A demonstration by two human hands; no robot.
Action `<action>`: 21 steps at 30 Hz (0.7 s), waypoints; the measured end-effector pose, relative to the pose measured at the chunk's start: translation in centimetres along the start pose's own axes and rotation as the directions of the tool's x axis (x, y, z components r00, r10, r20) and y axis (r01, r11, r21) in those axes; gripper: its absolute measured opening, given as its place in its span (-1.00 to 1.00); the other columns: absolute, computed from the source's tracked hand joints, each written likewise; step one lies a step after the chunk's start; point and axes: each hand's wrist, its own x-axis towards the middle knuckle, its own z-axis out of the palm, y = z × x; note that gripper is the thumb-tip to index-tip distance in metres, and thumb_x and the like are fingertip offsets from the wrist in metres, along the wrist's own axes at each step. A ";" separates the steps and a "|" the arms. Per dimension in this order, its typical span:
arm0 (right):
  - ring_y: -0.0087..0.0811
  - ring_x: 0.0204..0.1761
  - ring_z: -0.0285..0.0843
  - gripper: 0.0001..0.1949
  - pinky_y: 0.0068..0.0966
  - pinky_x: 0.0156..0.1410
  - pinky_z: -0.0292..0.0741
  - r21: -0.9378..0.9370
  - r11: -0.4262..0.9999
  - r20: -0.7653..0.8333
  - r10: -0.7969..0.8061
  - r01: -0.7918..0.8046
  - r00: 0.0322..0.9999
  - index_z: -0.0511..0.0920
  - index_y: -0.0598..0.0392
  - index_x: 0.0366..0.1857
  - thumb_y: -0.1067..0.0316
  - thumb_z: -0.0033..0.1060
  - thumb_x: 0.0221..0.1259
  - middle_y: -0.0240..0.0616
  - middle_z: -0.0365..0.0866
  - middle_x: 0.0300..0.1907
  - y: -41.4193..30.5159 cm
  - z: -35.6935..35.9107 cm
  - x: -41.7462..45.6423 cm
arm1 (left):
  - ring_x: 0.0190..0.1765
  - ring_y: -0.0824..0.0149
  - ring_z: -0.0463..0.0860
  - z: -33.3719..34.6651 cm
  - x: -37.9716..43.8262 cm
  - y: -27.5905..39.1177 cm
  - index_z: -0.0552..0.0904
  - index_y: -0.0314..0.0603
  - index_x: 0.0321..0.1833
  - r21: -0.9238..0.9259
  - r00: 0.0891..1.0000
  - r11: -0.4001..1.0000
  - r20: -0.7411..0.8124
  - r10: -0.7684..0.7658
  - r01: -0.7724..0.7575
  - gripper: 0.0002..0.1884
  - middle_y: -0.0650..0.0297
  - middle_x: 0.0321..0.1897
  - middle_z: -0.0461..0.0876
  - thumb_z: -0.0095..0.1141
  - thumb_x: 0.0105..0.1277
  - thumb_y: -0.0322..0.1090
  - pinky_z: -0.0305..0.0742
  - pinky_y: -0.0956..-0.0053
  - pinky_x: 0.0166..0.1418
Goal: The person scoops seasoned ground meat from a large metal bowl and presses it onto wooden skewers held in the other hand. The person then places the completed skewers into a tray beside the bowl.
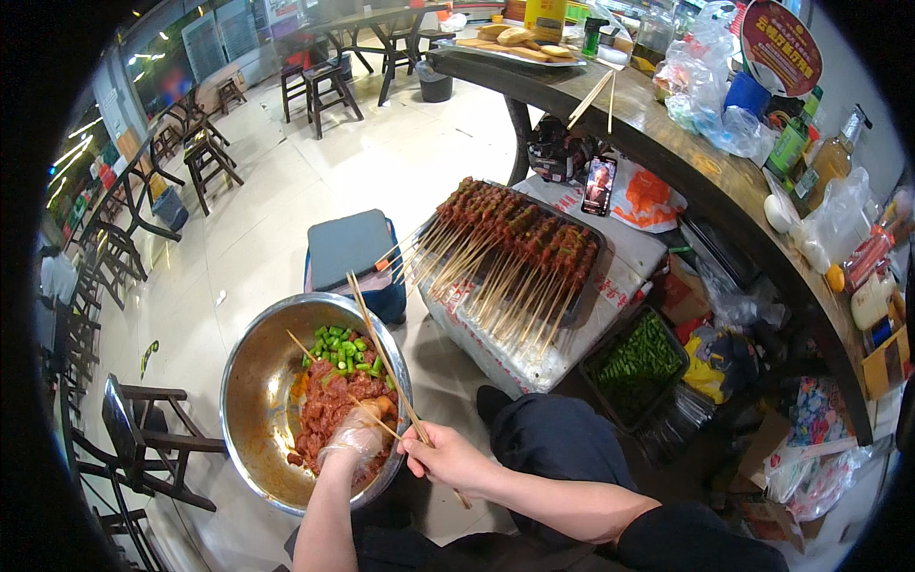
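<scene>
My left hand (356, 433), in a clear plastic glove, is down in the marinated raw meat (343, 393) inside a large steel bowl (246, 457); its fingertips are partly hidden. My right hand (444, 452) grips several bamboo skewers over the bowl's right rim. One thin skewer (375, 417) runs from its fingers to the meat by my left hand. Cut green peppers (347, 350) lie at the far side of the meat, with another skewer (299, 344) sticking up there. Loaded meat skewers (522, 229) are piled on a dark tray, their bare ends towards me.
The tray rests on a plastic-wrapped box (515, 361) with a lit phone (598, 186). A blue-grey lidded container (350, 250) stands beyond the bowl. At right are a black crate of green vegetables (638, 361) and a curved wooden counter (768, 222). A wooden stool (154, 440) is at left.
</scene>
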 end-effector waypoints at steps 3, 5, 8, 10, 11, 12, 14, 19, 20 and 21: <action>-0.71 -0.70 0.08 -0.86 -0.70 -0.61 0.04 0.003 0.999 0.035 0.040 -0.040 0.999 0.42 0.08 -0.21 0.29 -0.14 0.44 -0.49 0.37 -0.63 -0.7 -0.2 -0.3 | -0.28 0.31 0.65 -1.8 -0.8 -1.1 0.63 -0.11 -0.08 -0.383 0.984 0.912 -0.033 -0.174 0.148 -0.79 0.21 -0.36 0.69 0.10 0.23 -0.37 0.55 0.36 -0.17; -0.71 -0.67 0.14 -0.88 -0.72 -0.57 0.08 -0.022 0.996 0.029 0.084 -0.084 0.996 0.44 0.06 -0.20 0.29 -0.09 0.42 -0.50 0.40 -0.60 -1.0 -0.3 -0.3 | -0.21 0.33 0.64 -4.3 -1.3 -0.7 0.60 -0.15 -0.03 -0.497 0.929 0.814 -0.041 -0.367 0.300 -0.78 0.25 -0.34 0.68 0.10 0.30 -0.31 0.55 0.39 -0.11; -0.73 -0.66 0.15 -0.89 -0.74 -0.58 0.08 -0.146 0.988 -0.002 0.043 -0.042 0.999 0.47 0.06 -0.18 0.31 -0.06 0.41 -0.50 0.43 -0.59 0.2 -0.7 -0.3 | -0.05 0.30 0.62 -7.3 -2.3 -1.4 0.53 -0.26 0.04 -0.732 0.888 0.657 -0.166 -0.429 0.181 -0.73 0.18 -0.13 0.65 0.09 0.34 -0.31 0.54 0.37 0.10; -0.71 -0.64 0.21 -0.90 -0.73 -0.54 0.14 -0.134 0.989 0.017 0.070 -0.067 0.997 0.48 0.07 -0.20 0.33 -0.02 0.39 -0.49 0.45 -0.59 0.0 -0.1 -0.5 | 0.03 0.23 0.60 -8.5 -3.5 -2.6 0.50 -0.29 0.07 -0.961 0.857 0.244 -0.235 -0.458 -0.134 -0.73 0.12 0.00 0.60 0.05 0.36 -0.36 0.52 0.33 0.18; -0.69 -0.62 0.26 -0.91 -0.70 -0.50 0.20 -0.129 0.986 0.009 0.105 -0.103 0.994 0.48 0.09 -0.22 0.34 0.01 0.37 -0.48 0.47 -0.60 -0.8 0.3 -0.9 | 0.06 0.18 0.60 -8.9 -3.4 -4.2 0.49 -0.29 0.07 -0.965 0.860 0.041 -0.248 -0.445 -0.258 -0.74 0.08 0.04 0.57 0.03 0.37 -0.39 0.52 0.29 0.20; -0.70 -0.62 0.25 -0.91 -0.71 -0.51 0.19 -0.121 0.983 0.022 0.139 -0.135 0.990 0.48 0.09 -0.22 0.35 0.01 0.37 -0.48 0.47 -0.60 -0.7 0.2 -0.9 | 0.07 0.15 0.59 -9.1 -3.0 -5.8 0.48 -0.30 0.08 -0.950 0.862 -0.066 -0.246 -0.443 -0.305 -0.74 0.03 0.04 0.56 0.04 0.37 -0.39 0.54 0.24 0.17; -0.73 -0.65 0.19 -0.91 -0.73 -0.56 0.13 -0.106 0.978 0.010 0.181 -0.179 0.983 0.48 0.11 -0.22 0.35 0.01 0.38 -0.47 0.47 -0.60 -0.9 0.3 -1.2 | 0.09 0.09 0.58 -9.3 -2.9 -7.2 0.46 -0.32 0.10 -0.911 0.870 -0.212 -0.238 -0.432 -0.355 -0.72 -0.02 0.05 0.55 0.04 0.38 -0.40 0.56 0.19 0.14; -0.74 -0.73 0.12 -0.91 -0.74 -0.64 0.05 -0.091 0.977 0.033 0.198 -0.194 0.980 0.48 0.10 -0.23 0.35 -0.02 0.40 -0.43 0.49 -0.62 -0.2 0.5 -0.8 | 0.10 0.06 0.58 -9.8 -4.2 -6.8 0.41 -0.35 0.15 -0.869 0.841 -0.303 -0.204 -0.501 -0.391 -0.68 -0.06 0.06 0.53 0.02 0.39 -0.40 0.57 0.20 0.13; -0.74 -0.73 0.12 -0.91 -0.74 -0.64 0.04 -0.092 0.977 0.035 0.195 -0.191 0.980 0.48 0.10 -0.23 0.36 -0.02 0.40 -0.43 0.49 -0.62 -0.2 0.6 -0.8 | 0.09 0.07 0.58 -9.8 -4.3 -6.8 0.41 -0.36 0.14 -0.884 0.837 -0.260 -0.222 -0.500 -0.390 -0.69 -0.07 0.07 0.52 0.00 0.40 -0.39 0.59 0.22 0.11; -0.74 -0.74 0.11 -0.91 -0.74 -0.65 0.03 -0.090 0.977 0.034 0.196 -0.193 0.980 0.47 0.10 -0.24 0.36 -0.02 0.40 -0.42 0.49 -0.62 -0.2 0.5 -0.8 | 0.08 0.08 0.58 -9.7 -4.3 -6.7 0.41 -0.36 0.13 -0.884 0.843 -0.265 -0.220 -0.492 -0.385 -0.70 -0.07 0.08 0.51 -0.01 0.40 -0.39 0.59 0.23 0.11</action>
